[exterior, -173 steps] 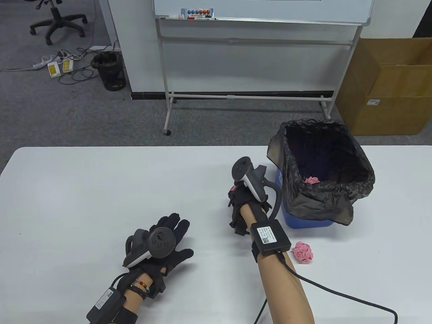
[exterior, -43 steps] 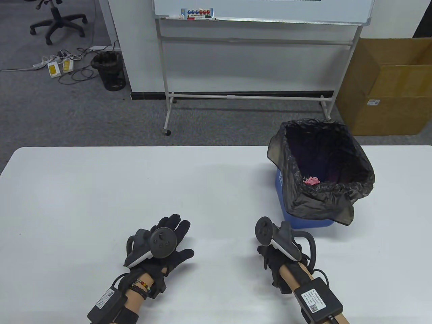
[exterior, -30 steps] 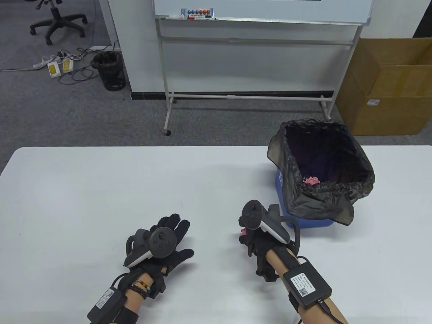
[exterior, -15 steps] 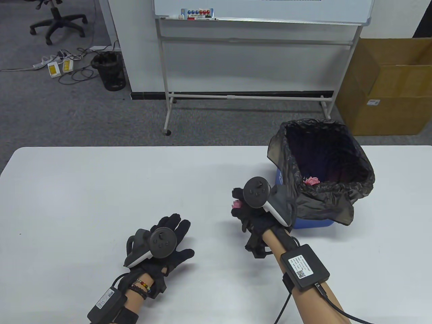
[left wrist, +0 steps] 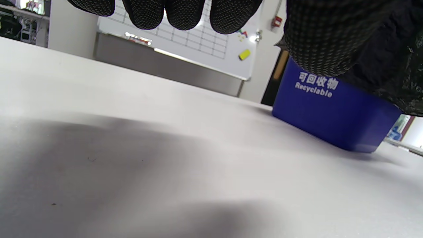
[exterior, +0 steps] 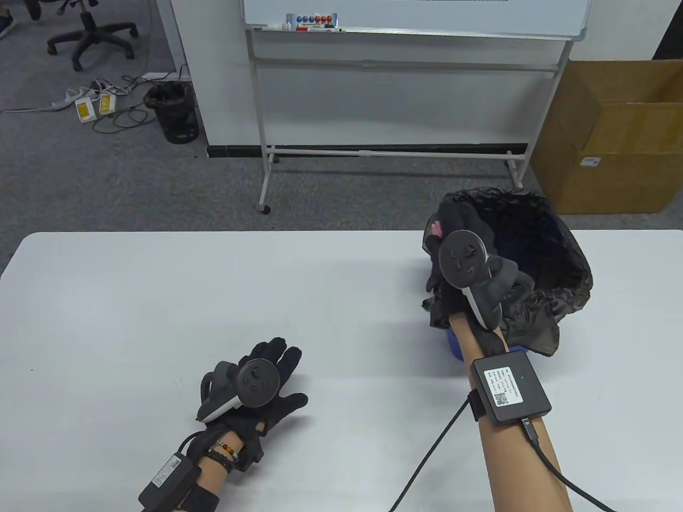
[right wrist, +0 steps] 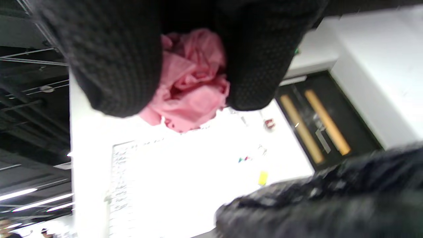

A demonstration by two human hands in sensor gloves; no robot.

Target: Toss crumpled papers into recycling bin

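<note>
My right hand (exterior: 445,226) holds a crumpled pink paper ball (exterior: 437,228), raised over the near-left rim of the blue recycling bin (exterior: 457,346) lined with a black bag (exterior: 560,272). In the right wrist view the pink paper ball (right wrist: 190,82) is pinched between my gloved fingers (right wrist: 112,66), with the black bag (right wrist: 330,198) below. My left hand (exterior: 269,378) rests flat and empty on the white table (exterior: 160,298). The left wrist view shows the blue bin (left wrist: 330,115) marked "Recyclable" across the table. My arm hides the paper lying inside the bin.
A whiteboard on a wheeled stand (exterior: 395,96) stands behind the table. A cardboard box (exterior: 613,133) sits on the floor at the right. A small black waste basket (exterior: 173,112) and an office chair (exterior: 85,32) are at far left.
My right hand picked the pink ball up off the table near the bin, then rose and moved forward and right to the bin's rim. The left hand has not moved.
</note>
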